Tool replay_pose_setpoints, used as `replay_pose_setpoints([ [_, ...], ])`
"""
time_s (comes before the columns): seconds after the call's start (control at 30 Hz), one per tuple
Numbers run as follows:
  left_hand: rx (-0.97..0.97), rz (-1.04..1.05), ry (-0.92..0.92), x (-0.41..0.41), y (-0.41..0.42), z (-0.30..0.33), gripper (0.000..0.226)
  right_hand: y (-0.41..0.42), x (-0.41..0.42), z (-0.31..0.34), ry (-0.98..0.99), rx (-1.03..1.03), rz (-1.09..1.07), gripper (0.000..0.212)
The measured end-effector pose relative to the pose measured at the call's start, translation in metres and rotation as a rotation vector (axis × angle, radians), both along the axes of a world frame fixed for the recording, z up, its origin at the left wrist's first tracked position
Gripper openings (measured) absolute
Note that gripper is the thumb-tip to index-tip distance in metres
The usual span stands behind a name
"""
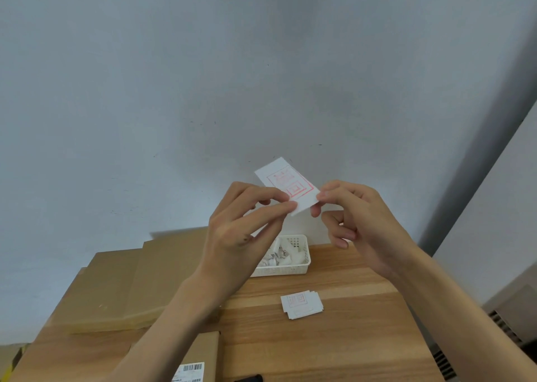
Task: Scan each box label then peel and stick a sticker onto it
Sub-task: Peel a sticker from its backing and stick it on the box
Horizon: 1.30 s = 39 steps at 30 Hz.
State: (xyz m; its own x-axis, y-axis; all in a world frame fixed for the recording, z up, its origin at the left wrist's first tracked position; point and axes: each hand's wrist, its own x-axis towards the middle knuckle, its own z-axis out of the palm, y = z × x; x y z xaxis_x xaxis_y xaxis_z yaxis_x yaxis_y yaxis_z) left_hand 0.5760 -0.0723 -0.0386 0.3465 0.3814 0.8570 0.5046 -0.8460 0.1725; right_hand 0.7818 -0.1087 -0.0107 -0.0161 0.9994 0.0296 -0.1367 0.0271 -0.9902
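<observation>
From my head view I have both hands raised in front of the grey wall [203, 76], above the wooden table [334, 344]. My left hand [244, 227] pinches the near left edge of a white sticker sheet [286, 184] between thumb and forefinger, and my right hand [357, 222] pinches its near right corner the same way, its other fingers curled under. The sheet tilts away from me and carries a red square print; I cannot tell whether the sticker has begun to lift from its backing.

Below my hands a white perforated basket [293, 267] sits on the table, holding crumpled white paper scraps [276, 258]. Nearer me, well apart from the basket, a small fanned stack of the same red-printed sticker sheets [302, 304] lies flat on the wood. To the left, several flat cardboard boxes [128, 283] are piled in an overlapping stack. At the bottom edge, under my left forearm, another cardboard box [203, 352] shows a white barcode label [190, 371] on its top face. A small dark object [250, 378] is just visible at the bottom edge beside that box, too cut off to name
</observation>
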Motion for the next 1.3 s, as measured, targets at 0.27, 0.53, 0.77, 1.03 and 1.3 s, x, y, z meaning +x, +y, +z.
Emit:
replay_pose_setpoints([
  [0.27, -0.216, 0.011, -0.115, 0.005, -0.01, 0.009, 0.017, -0.006, -0.002, -0.001, -0.076, 0.111, -0.042, 0.012],
  [0.53, -0.332, -0.036, -0.193, 0.018, -0.022, 0.026, 0.011, -0.015, -0.009, 0.004, -0.144, 0.24, -0.002, 0.016],
  [0.77, -0.378, -0.05, -0.21, 0.016, -0.027, 0.032, 0.011, -0.017, -0.006, 0.005, -0.159, 0.287, 0.021, 0.02],
  [1.03, -0.374, -0.073, -0.195, 0.013, -0.029, 0.034, 0.011, -0.016, -0.007, 0.006, -0.139, 0.302, 0.048, 0.018],
  [1.3, -0.403, -0.094, -0.162, 0.012, -0.03, 0.036, 0.01, -0.018, -0.005, 0.003, -0.21, 0.375, 0.046, 0.021],
])
